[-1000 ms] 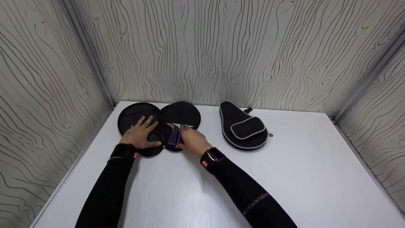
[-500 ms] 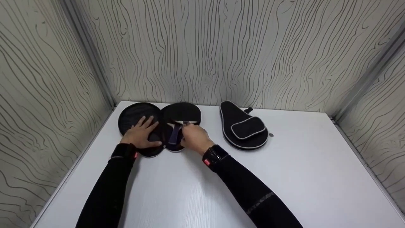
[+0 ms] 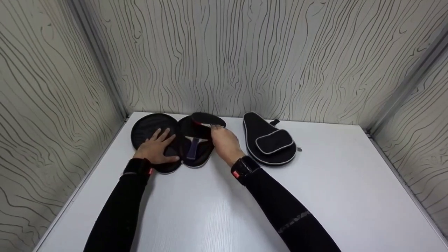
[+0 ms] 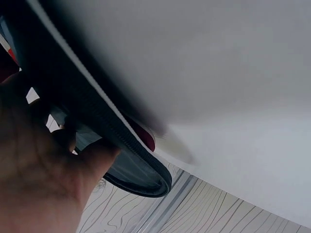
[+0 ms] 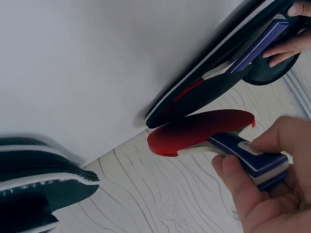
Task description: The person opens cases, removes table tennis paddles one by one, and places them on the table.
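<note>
My right hand grips the blue handle of a table tennis paddle, its red rubber facing the right wrist camera. In the head view this paddle is tilted above the right half of an open black paddle case. A second paddle with a blue handle lies in that half. Fingers spread, my left hand rests on the case's left half. In the left wrist view, the left hand is dark beside the zippered edge of the case.
A closed black paddle case with white piping and a front pocket lies right of the open one. Patterned panels stand behind and at both sides of the white table.
My right hand has lifted one paddle by its handle, up and to the right out of the case, uncovering the second paddle. The left hand has stayed in place.
</note>
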`<state>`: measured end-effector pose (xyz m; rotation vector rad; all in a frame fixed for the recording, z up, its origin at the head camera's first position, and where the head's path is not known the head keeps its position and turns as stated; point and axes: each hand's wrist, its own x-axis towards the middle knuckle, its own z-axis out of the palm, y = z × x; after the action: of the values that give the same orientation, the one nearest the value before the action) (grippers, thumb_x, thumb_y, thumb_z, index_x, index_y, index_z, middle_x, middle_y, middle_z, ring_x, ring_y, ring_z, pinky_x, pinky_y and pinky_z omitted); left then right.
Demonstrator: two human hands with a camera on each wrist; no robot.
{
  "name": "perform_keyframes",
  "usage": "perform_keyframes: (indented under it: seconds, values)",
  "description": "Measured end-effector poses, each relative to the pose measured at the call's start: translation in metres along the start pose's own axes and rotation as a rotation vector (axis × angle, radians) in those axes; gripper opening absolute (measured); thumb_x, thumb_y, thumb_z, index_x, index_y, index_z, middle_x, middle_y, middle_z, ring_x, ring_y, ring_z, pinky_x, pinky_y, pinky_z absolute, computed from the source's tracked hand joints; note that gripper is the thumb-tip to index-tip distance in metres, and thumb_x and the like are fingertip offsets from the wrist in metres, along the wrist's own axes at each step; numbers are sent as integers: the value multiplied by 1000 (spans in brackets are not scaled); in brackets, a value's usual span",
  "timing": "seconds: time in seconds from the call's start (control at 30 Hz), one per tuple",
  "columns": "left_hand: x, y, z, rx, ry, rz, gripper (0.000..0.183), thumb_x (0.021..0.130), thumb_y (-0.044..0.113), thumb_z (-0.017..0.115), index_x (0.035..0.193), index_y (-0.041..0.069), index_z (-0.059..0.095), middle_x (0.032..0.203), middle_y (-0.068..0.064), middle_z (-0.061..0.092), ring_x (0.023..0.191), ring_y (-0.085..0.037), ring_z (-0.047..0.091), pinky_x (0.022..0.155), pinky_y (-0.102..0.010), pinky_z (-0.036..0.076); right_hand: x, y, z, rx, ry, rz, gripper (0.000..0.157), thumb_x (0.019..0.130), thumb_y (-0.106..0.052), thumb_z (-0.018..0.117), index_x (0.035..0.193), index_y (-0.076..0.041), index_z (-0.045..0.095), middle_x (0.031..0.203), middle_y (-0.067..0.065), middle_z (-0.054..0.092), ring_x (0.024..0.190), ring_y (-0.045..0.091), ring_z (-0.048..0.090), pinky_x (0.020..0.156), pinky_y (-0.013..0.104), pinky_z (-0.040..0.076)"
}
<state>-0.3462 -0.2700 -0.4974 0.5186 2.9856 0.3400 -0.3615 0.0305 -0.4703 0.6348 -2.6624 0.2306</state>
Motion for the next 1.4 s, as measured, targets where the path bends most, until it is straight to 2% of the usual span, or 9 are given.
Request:
perform_keyframes:
  seconds: [0.1, 0.23, 0.53, 0.67, 0.87, 1.0, 1.23, 1.4]
  values:
    - [0, 0, 0, 3, -7, 2, 98, 110, 60, 78, 184, 9, 39, 196, -24, 22, 182, -58, 16, 133, -92, 32, 2, 5, -1, -42, 19, -17, 35, 103, 16, 71, 134, 4, 80, 134, 20, 85, 107, 41, 88, 90, 48, 75]
    - [1, 0, 1, 3, -15, 3, 98, 110, 61, 77, 184, 10, 38, 197, -24, 21, 182, -58, 15, 134, -91, 31, 3, 13, -4, -36, 23, -33, 40, 103, 18, 69, 139, 3, 78, 139, 21, 84, 115, 42, 86, 96, 49, 74]
    - [2, 0, 1, -3, -6, 4, 98, 110, 59, 78, 184, 9, 39, 196, -24, 22, 182, -58, 15, 134, -92, 31, -4, 33, -12, -28, 104, -137, 41, 99, 22, 70, 136, 7, 77, 137, 23, 84, 113, 43, 87, 96, 49, 74]
    - [2, -1, 1, -4, -8, 4, 98, 110, 60, 78, 184, 9, 38, 196, -24, 21, 182, -58, 14, 133, -92, 30, -9, 39, -19, -43, 129, -158, 41, 98, 21, 73, 137, 7, 77, 138, 24, 84, 113, 43, 87, 95, 48, 74]
    - [1, -2, 1, -1, -4, 5, 98, 110, 60, 77, 184, 9, 38, 196, -24, 21, 182, -58, 14, 133, -92, 30, -17, 49, -30, -34, 175, -170, 33, 107, 9, 72, 140, 5, 78, 139, 23, 84, 122, 40, 86, 100, 45, 73]
    - [0, -2, 1, -7, 5, 6, 98, 109, 60, 78, 184, 9, 39, 196, -24, 22, 182, -58, 15, 133, -92, 31, -24, 57, -36, -57, 216, -198, 31, 110, 5, 73, 141, 5, 78, 140, 23, 84, 123, 38, 86, 99, 43, 73]
    - [1, -4, 6, -23, 7, -1, 97, 109, 58, 78, 184, 10, 38, 197, -23, 20, 182, -58, 13, 135, -91, 28, -37, 74, -50, -56, 235, -218, 37, 109, 6, 72, 146, 5, 75, 145, 25, 82, 130, 39, 83, 108, 46, 71]
    - [1, -4, 5, -25, 8, 0, 97, 110, 58, 78, 184, 9, 39, 196, -24, 21, 182, -58, 14, 135, -92, 28, -47, 89, -59, -61, 250, -232, 35, 112, 5, 69, 147, 6, 75, 146, 27, 80, 132, 41, 83, 111, 48, 69]
